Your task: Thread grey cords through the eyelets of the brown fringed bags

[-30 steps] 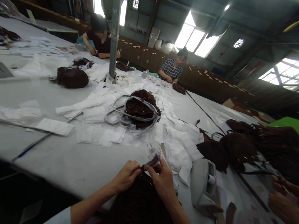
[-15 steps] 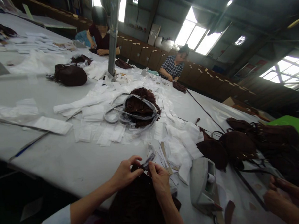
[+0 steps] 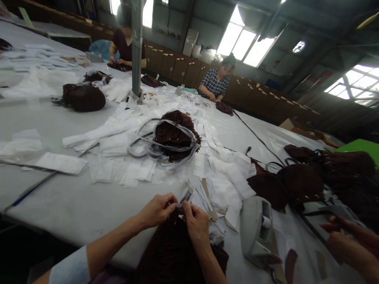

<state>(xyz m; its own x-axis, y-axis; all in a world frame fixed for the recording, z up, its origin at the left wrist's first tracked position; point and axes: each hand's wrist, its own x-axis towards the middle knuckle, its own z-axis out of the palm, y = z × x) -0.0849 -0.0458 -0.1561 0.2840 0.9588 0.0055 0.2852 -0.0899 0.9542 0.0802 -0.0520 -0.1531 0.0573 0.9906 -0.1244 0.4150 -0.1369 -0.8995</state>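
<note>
My left hand (image 3: 157, 210) and my right hand (image 3: 196, 220) meet at the near edge of the grey table (image 3: 73, 205). Both pinch a small clear-wrapped piece (image 3: 185, 197) at the top of a dark brown fringed bag (image 3: 175, 255) that lies under my wrists. The fingers of both hands are closed on that piece. What is inside the wrap is too small to make out.
A grey tape dispenser (image 3: 258, 231) stands right of my hands. White paper slips (image 3: 229, 186) litter the table around another brown bag in clear wrap (image 3: 173, 134). More brown bags (image 3: 301, 179) pile at the right, where a co-worker's hands (image 3: 354, 243) work. Two people sit at the far side.
My hands have drawn slightly left and nearer together on the wrapped piece. The co-worker's hands at the right have shifted inward.
</note>
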